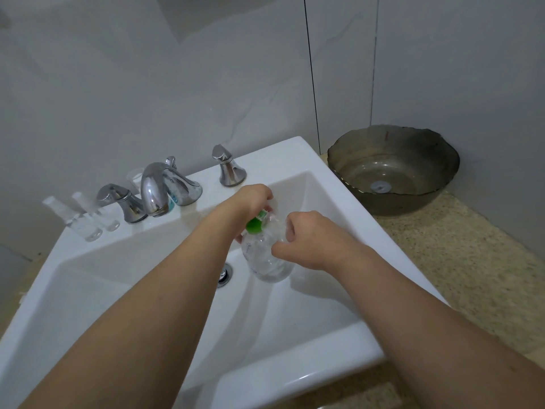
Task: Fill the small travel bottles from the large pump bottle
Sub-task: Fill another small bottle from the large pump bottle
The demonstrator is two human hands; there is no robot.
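Grey wall tiles behind, and a white sink [295, 160] set in a speckled counter [442, 261] is our landmark. Over its basin hangs the clear pump bottle [265, 258], right hand [306, 240] curled round the body, left hand [250, 199] pinching at the green pump top [256, 224]. Judging by looks: thin plastic, light, slick when wet, so take the body low and the collar firmly. Small travel bottles [85, 219] wait on the sink's back-left rim beside the chrome tap [154, 188]; a grey glass bowl [393, 169] sits right of the sink
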